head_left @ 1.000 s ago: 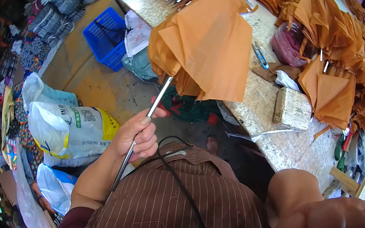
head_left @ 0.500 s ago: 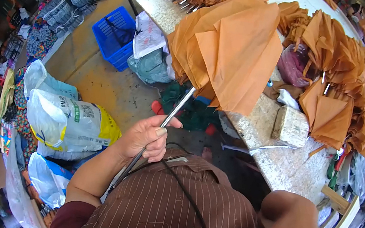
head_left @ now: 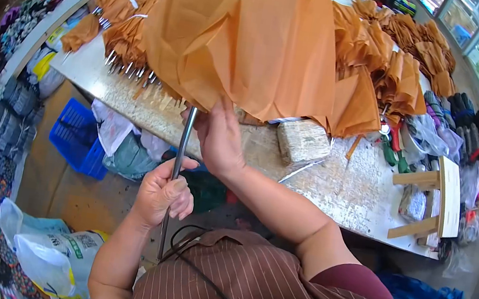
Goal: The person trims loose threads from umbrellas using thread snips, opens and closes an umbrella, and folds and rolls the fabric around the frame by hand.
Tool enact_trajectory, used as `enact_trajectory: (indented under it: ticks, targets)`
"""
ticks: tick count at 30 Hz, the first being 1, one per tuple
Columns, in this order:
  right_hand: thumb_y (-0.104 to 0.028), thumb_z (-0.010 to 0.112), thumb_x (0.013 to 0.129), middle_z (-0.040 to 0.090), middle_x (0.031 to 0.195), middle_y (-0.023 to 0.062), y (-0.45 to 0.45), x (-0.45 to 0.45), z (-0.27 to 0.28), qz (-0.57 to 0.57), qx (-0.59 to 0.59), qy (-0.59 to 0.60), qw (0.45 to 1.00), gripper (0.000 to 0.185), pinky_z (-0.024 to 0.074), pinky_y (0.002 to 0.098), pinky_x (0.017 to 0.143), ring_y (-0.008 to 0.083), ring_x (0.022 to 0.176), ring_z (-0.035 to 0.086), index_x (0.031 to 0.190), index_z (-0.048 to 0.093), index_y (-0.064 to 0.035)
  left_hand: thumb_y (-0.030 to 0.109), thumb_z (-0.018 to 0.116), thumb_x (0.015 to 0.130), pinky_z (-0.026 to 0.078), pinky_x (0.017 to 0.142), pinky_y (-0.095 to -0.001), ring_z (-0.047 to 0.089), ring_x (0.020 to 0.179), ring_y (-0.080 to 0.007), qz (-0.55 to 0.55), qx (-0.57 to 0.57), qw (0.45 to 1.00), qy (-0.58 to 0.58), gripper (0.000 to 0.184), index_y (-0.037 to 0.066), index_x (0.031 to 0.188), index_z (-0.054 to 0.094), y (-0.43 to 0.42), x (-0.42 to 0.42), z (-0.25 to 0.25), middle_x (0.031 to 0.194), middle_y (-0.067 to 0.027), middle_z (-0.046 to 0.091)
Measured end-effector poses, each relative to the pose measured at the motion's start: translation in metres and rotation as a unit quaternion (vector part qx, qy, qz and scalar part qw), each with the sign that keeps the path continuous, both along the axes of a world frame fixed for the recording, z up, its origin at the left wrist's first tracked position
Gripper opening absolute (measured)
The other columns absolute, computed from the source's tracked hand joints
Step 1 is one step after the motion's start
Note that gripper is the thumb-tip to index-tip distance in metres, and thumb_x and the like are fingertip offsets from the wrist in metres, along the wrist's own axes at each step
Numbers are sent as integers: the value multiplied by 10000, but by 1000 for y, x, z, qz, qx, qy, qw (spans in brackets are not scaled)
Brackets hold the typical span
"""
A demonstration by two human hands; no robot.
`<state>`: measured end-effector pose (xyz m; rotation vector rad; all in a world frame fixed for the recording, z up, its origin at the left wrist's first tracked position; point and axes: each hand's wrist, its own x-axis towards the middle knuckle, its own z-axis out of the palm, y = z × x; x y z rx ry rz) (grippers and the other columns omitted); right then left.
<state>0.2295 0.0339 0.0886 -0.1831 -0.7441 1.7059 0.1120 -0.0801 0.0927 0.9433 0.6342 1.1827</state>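
Observation:
An orange-brown umbrella (head_left: pixel 257 45) with loose, partly spread cloth stands upright in front of me, its metal shaft (head_left: pixel 182 146) pointing down. Low on the shaft, my left hand (head_left: pixel 164 192) is closed around it. My right hand (head_left: pixel 222 140) is up at the lower edge of the cloth, beside the shaft, with fingertips showing on the shaft's far side. Its thumb and part of its fingers are hidden under the fabric. The umbrella's top runs out of view.
Bundles of orange umbrellas (head_left: pixel 125 35) lie on the worn white table (head_left: pixel 364 202), with more at the right (head_left: pixel 403 82). A wrapped block (head_left: pixel 303 142) and a wooden stand (head_left: pixel 448 197) are on it too. A blue basket (head_left: pixel 80 138) and white sacks (head_left: pixel 57 252) are at the left.
My right hand has come up from low at the right to the umbrella's cloth edge. The umbrella now stands more upright, and my view has turned toward the table.

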Motion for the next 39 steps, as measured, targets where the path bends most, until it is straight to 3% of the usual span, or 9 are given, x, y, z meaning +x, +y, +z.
enact_trajectory:
  ticks: [2, 4, 5, 9, 16, 27, 33, 38, 39]
  targets:
    - [-105, 447, 900, 558, 1006, 128, 14, 9, 12, -147, 89, -146, 974, 228, 463, 359, 780, 247, 897, 579, 1112, 474, -28, 127, 529, 914, 403, 419, -263, 374, 386, -84, 9, 29, 999, 26, 356, -17, 1229, 444, 3, 4, -2, 517, 8, 400]
    - [-114, 505, 860, 573, 984, 168, 20, 29, 24, -424, 313, -487, 696, 259, 459, 375, 765, 321, 906, 577, 1102, 489, -24, 101, 507, 918, 410, 429, -257, 381, 397, -78, 26, 55, 995, 79, 341, -21, 1231, 444, 5, 8, -7, 532, 9, 408]
    - [-124, 553, 803, 571, 1016, 238, 31, 35, 20, -344, 311, -609, 644, 362, 464, 378, 800, 417, 978, 536, 1142, 494, -12, 88, 492, 918, 414, 439, -253, 389, 411, -75, 21, 72, 993, 95, 340, -26, 1235, 441, 6, 12, -8, 547, 10, 419]
    - [-130, 556, 804, 565, 1030, 235, 88, 59, 28, -209, 341, -751, 526, 371, 461, 378, 808, 411, 989, 533, 1150, 491, -14, 114, 523, 905, 444, 537, -236, 481, 532, -80, 8, 100, 971, 219, 409, -12, 1279, 419, 23, 21, -3, 641, -16, 484]
    - [-141, 561, 807, 555, 1057, 228, 113, 121, 70, -229, 328, -649, 648, 386, 456, 379, 823, 399, 1008, 526, 1164, 485, -17, 189, 636, 846, 444, 851, -335, 555, 921, -238, 89, 270, 843, 456, 547, 28, 1311, 397, 36, 25, -13, 1010, -129, 531]
    - [-158, 570, 811, 539, 1097, 217, 57, 103, -106, 9, 30, -427, 903, 411, 449, 380, 846, 381, 1038, 516, 1186, 475, -21, 164, 638, 817, 477, 700, -344, 595, 785, -274, -148, 182, 802, 549, 310, 23, 1083, 563, -11, -4, -31, 883, -126, 593]
    - [-167, 574, 813, 530, 1120, 211, 38, 93, -105, 30, 8, -378, 925, 425, 445, 380, 859, 370, 1054, 510, 1198, 469, -23, 178, 662, 804, 462, 763, -316, 573, 814, -221, 220, 274, 833, 428, 371, 20, 1124, 560, 3, -17, 39, 906, -113, 581]
    - [-175, 578, 814, 522, 1138, 206, 14, 86, -100, 49, 2, -363, 931, 436, 441, 381, 869, 362, 1067, 505, 1208, 465, -25, 201, 702, 774, 445, 807, -329, 556, 867, -236, 309, 332, 766, 455, 455, 6, 1144, 523, 34, -26, 58, 978, -141, 580]
    - [-177, 579, 815, 521, 1142, 205, 12, 87, -98, 48, 2, -366, 929, 438, 441, 381, 871, 360, 1070, 504, 1210, 464, -25, 154, 698, 788, 450, 790, -295, 553, 836, -168, 312, 300, 791, 433, 407, 9, 1131, 534, 36, -31, 52, 949, -89, 599]
